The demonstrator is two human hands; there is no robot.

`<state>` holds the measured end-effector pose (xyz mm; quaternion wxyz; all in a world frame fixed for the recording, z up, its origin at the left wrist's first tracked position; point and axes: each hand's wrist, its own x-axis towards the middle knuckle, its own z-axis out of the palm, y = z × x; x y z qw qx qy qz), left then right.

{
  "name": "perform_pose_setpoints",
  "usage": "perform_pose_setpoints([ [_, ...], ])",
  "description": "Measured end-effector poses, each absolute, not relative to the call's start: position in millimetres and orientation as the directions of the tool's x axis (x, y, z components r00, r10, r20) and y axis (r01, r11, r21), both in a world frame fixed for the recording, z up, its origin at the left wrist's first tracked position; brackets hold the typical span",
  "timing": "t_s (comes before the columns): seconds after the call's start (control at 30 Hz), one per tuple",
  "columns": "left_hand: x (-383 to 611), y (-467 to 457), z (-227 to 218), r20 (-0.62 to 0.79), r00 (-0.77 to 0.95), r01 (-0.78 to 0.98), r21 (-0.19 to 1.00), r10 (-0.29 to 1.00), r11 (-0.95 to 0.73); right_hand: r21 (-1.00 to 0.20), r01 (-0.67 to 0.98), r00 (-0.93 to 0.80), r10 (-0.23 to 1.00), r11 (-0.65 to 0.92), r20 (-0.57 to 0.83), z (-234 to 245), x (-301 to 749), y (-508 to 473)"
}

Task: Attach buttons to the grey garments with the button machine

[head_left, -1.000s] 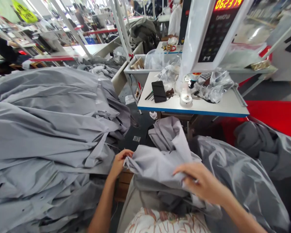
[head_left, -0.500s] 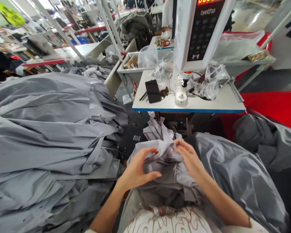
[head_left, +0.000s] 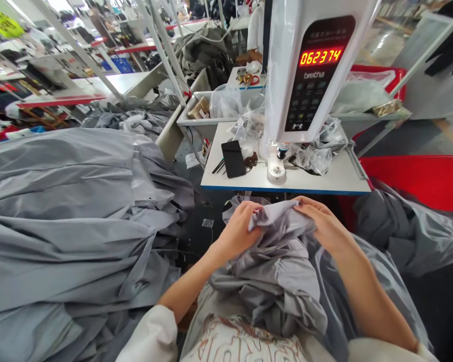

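A crumpled grey garment [head_left: 275, 266] lies bunched over my lap, its upper part lifted toward the table's front edge. My left hand [head_left: 241, 229] has its fingers closed around a fold on the garment's left side. On the other side, my right hand [head_left: 319, 216] pinches the cloth's top edge between thumb and fingers. A strip of fabric is stretched between the two hands. Just beyond them stands a white snap-fastening machine [head_left: 313, 75] with a lit red number display; its lower die [head_left: 277, 168] sits near the front of the white table [head_left: 226, 182].
A black phone [head_left: 233, 159] and plastic bags [head_left: 317, 158] lie on the table. Grey garments [head_left: 60, 201] are heaped at my left. A clear plastic sheet [head_left: 377, 281] covers grey cloth at right, near a red bin [head_left: 419, 181]. Orange-handled scissors [head_left: 249, 79] lie farther back.
My left hand went from open beside the cloth to gripping it. Both hands have raised the fabric and spread it between them. The view tilted up, showing the whole display.
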<state>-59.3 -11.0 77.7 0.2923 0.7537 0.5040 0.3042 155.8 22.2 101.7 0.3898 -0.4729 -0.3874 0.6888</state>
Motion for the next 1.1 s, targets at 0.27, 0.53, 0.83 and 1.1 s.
perform_pose_setpoints([
  [0.27, -76.6, 58.3, 68.2, -0.159, 0.319, 0.363, 0.931, 0.934, 0.034, -0.875, 0.009, -0.306, 0.832, -0.484, -0.463, 73.5, 191.2, 86.4],
  [0.53, -59.3, 108.6, 54.7, -0.283, 0.292, 0.146, 0.957, 0.914, 0.25, -0.905, -0.045, -0.294, 0.872, -0.423, -0.392, 60.2, 201.6, 116.4],
  [0.83, -34.7, 132.9, 50.7, -0.123, 0.113, 0.366, 0.927, 0.986, 0.074, -0.929, 0.364, -0.171, 0.976, -0.063, -0.134, 40.0, 177.0, 146.0],
  [1.1, -24.2, 150.7, 24.0, 0.032, -0.163, 0.45, 0.892, 0.986, 0.046, -0.908, 0.418, -0.15, 0.988, 0.04, -0.025, 23.4, 168.7, 172.3],
])
